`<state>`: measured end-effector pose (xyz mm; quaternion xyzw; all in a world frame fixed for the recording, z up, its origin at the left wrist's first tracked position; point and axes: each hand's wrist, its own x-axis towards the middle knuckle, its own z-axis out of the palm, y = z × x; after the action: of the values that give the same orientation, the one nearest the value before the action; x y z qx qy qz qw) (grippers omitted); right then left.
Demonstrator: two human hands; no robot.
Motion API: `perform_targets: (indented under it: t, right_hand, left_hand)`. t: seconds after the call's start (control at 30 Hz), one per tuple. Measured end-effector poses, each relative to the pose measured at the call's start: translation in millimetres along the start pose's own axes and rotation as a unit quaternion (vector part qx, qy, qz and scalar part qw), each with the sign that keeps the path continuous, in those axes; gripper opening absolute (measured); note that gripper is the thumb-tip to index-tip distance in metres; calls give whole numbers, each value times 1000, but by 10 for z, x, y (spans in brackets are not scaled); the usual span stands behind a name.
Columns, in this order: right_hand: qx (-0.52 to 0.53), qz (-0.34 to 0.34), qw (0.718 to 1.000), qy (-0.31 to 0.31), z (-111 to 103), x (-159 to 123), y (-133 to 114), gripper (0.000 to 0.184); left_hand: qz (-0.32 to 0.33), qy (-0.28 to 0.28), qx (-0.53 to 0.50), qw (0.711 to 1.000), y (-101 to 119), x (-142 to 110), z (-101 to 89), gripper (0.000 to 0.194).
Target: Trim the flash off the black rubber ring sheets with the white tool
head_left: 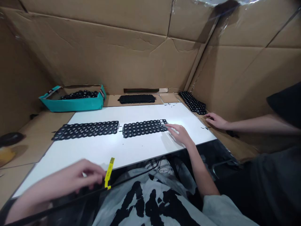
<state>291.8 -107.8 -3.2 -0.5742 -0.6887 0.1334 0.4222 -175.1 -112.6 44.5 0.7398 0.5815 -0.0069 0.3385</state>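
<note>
On the white lit board lie two black panels full of round holes: a left panel point(87, 130) and a right panel point(143, 128). My right hand point(178, 133) reaches over the right panel's far right end. Its fingers are stretched out, with the fingertips at the last holes, where one pale gap shows. My left hand point(87, 177) hovers by the board's near edge, blurred, its fingers loosely bent beside a yellow tag point(109, 171) on a dark cable. Whether that hand touches the tag is unclear.
Cardboard walls point(105, 56) enclose the board point(98, 150). A teal box point(72, 103) of black pieces stands back left. Another black panel point(137, 99) lies behind the board; stacked perforated panels point(192, 103) lie at right, beside another person's hand point(217, 121). A dark round object point(11, 138) sits far left.
</note>
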Motion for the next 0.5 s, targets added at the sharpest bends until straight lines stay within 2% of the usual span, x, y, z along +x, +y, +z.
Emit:
perform_targets:
  t: [0.03, 0.1, 0.13, 0.17, 0.23, 0.3, 0.37, 0.43, 0.5]
  right_hand:
    - [12, 9, 1000, 20, -7, -29, 10, 34]
    - [35, 26, 998, 44, -18, -62, 11, 33]
    - [35, 34, 998, 42, -26, -69, 1, 31]
    - [30, 39, 998, 37, -37, -72, -12, 29]
    - [30, 44, 998, 46, -68, -73, -41, 29]
    - [44, 52, 996, 59, -105, -81, -57, 30]
    - [42, 61, 996, 48, -135, -99, -57, 28]
    - [45, 67, 994, 69, -138, -123, -53, 28]
    - [71, 73, 987, 128, -98, -144, -57, 32]
  left_hand:
    - [32, -31, -2, 999, 133, 113, -189, 64]
    - [74, 56, 3, 996, 475, 476, -427, 68]
    - [96, 110, 14, 989, 654, 704, -474, 67]
    - [112, 135, 37, 984, 818, 942, -481, 65]
    - [116, 125, 109, 979, 1051, 1393, -422, 64]
    - [115, 120, 169, 971, 1131, 1738, -339, 58]
    - [102, 112, 189, 970, 1087, 1947, -280, 53]
    - [92, 109, 177, 974, 990, 2044, -250, 52]
    - [90, 100, 147, 980, 904, 2073, -238, 50]
